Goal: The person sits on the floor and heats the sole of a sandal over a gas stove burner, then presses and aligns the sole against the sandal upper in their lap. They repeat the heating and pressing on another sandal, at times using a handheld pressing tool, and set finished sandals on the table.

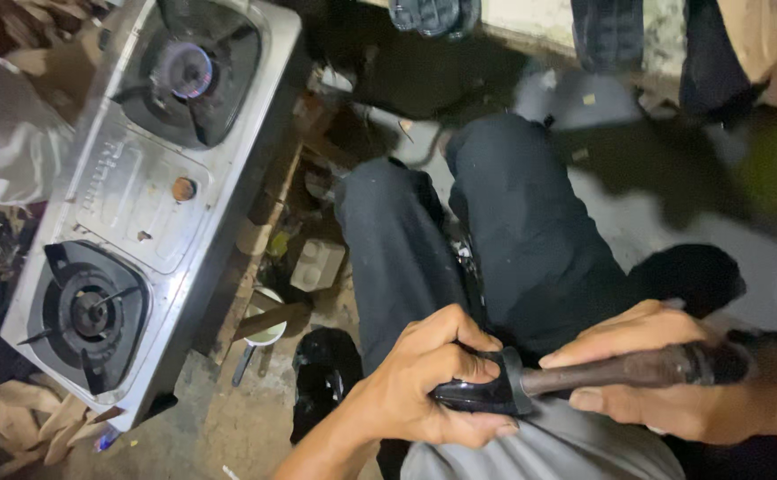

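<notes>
Steel two-burner stove far left, dull, blurred. Left hand, wrist bent, fingers wrapped tight around glossy black fitting. Right hand lies along rusty dark pipe, fingers curled around it, over lap.

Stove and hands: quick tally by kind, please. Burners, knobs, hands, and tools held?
Burners: 2, far burner and near burner
Knobs: 1, orange knob
Hands: 2, left hand and right hand
Tools held: 1, black-handled tool
Total: 6
</notes>
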